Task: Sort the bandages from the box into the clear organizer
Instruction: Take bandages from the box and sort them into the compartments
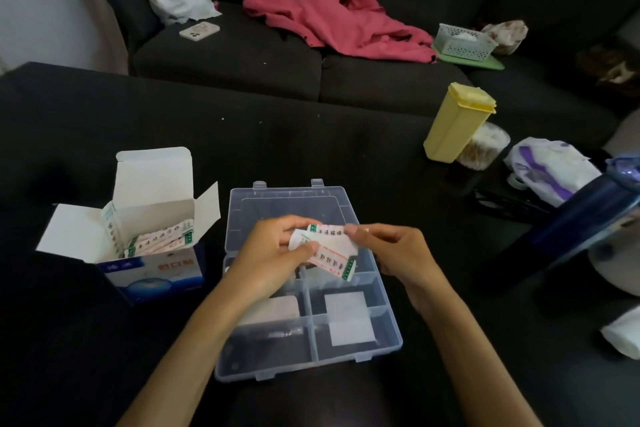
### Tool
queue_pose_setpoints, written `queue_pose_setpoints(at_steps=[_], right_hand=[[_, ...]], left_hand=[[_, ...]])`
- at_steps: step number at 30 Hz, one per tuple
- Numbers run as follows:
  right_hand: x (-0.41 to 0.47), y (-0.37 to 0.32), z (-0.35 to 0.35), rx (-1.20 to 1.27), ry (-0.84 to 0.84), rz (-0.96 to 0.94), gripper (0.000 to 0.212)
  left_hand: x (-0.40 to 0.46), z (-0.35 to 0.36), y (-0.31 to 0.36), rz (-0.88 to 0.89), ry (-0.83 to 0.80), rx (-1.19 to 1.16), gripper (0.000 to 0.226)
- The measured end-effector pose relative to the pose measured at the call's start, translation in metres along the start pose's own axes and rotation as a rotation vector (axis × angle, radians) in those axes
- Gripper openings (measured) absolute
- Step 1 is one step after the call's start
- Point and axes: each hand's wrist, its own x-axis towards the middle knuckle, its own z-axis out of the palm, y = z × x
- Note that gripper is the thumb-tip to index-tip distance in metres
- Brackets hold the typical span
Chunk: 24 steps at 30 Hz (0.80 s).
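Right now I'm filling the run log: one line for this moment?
step: sorting | both hands hold bandages over organizer | box open, bandages left

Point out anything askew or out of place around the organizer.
Nothing is spilled or damaged. The yellow container leans tilted against a clear jar at right. Bandages in the open box lie jumbled, and both hands hold a few over the organizer.

A dark upholstered surface point(277, 135) carried the open clear organizer point(388, 340), with the opened bandage box point(152, 274) to its left. At right stood a yellow lidded container point(453, 121) beside a clear round jar point(485, 149) and a crumpled white-and-purple package point(550, 166).
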Motion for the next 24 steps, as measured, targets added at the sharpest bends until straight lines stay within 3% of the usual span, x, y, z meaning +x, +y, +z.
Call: queue_pose_setpoints(at_steps=[4, 8, 11, 16, 24], right_hand=[[0.002, -0.005, -0.005, 0.125, -0.049, 0.093, 0.025], [0.003, -0.002, -0.007, 0.157, -0.078, 0.075, 0.014], [0.005, 0.000, -0.013, 0.161, -0.051, 0.094, 0.025], [0.012, 0.009, -0.017, -0.287, 0.169, -0.139, 0.018], [0.022, 0.022, 0.025, -0.349, 0.220, -0.178, 0.030]], left_hand=[[-0.003, 0.001, 0.000, 0.128, 0.042, 0.085, 0.021], [-0.006, 0.000, 0.000, 0.254, 0.013, 0.245, 0.037], [-0.007, -0.002, -0.005, 0.267, 0.061, 0.284, 0.044], [-0.006, -0.006, -0.005, 0.193, 0.412, 0.275, 0.045], [-0.002, -0.010, -0.007, 0.184, 0.448, 0.176, 0.035]])
